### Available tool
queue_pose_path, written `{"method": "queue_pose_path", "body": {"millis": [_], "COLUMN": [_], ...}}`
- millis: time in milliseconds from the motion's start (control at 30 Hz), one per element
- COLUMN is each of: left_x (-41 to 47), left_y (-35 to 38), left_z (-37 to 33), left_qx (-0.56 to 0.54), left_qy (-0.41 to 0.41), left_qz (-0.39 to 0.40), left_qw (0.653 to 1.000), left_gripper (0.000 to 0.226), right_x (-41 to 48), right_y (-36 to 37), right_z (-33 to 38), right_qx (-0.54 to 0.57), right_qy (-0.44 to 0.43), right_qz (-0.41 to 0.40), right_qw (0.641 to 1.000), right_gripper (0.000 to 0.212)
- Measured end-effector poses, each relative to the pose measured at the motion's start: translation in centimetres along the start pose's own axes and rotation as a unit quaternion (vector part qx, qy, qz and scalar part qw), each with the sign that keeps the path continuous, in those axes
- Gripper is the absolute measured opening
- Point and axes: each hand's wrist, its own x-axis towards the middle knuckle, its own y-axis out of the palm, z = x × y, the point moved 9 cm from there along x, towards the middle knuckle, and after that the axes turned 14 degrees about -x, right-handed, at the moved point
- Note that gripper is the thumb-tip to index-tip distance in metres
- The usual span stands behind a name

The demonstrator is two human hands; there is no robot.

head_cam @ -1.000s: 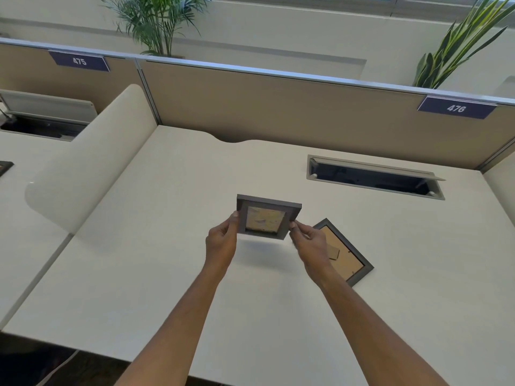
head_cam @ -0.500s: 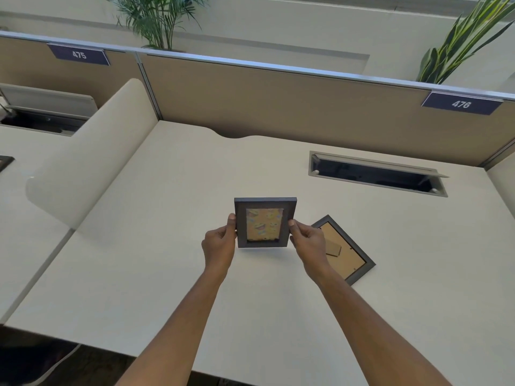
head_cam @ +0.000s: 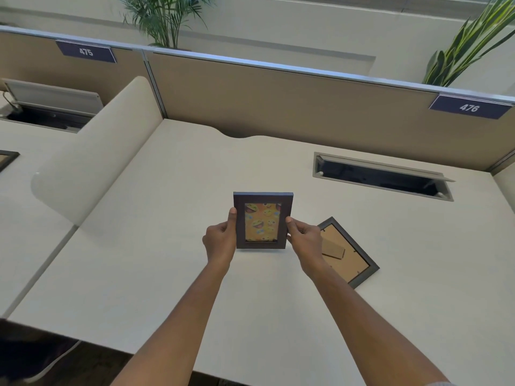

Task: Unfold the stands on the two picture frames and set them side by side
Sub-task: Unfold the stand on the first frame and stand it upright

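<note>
Head view: the left hand point(head_cam: 220, 240) and right hand point(head_cam: 305, 238) pinch the side edges of a dark rectangular picture frame point(head_cam: 263, 221) showing yellow emoji, upright on the pale desk point(head_cam: 139, 260). Just right, a second dark frame point(head_cam: 347, 257) lies face down, cardboard stand flat. Far right, a recessed cable tray point(head_cam: 381, 176) is open, its contents too dark to tell.

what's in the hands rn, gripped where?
Upright picture frame, held by its two side edges: left hand on the left edge, right hand on the right.
</note>
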Motion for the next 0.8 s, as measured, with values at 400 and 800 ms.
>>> {"method": "queue_pose_path", "body": {"millis": [400, 800], "left_x": [-0.5, -1.3], "left_y": [0.0, -1.1], "left_z": [1.6, 1.7], "left_qx": [-0.062, -0.053], "left_qy": [-0.032, -0.02], "left_qz": [-0.017, -0.034], "left_qw": [0.997, 0.998], "left_gripper": [0.063, 0.05], "right_x": [-0.2, -1.6], "right_y": [0.4, 0.4], "right_z": [-0.6, -0.8], "right_qx": [-0.001, -0.037], "right_qy": [0.02, -0.004], "right_qz": [-0.011, 0.014], "right_qw": [1.0, 0.999], "right_gripper": [0.029, 0.027]}}
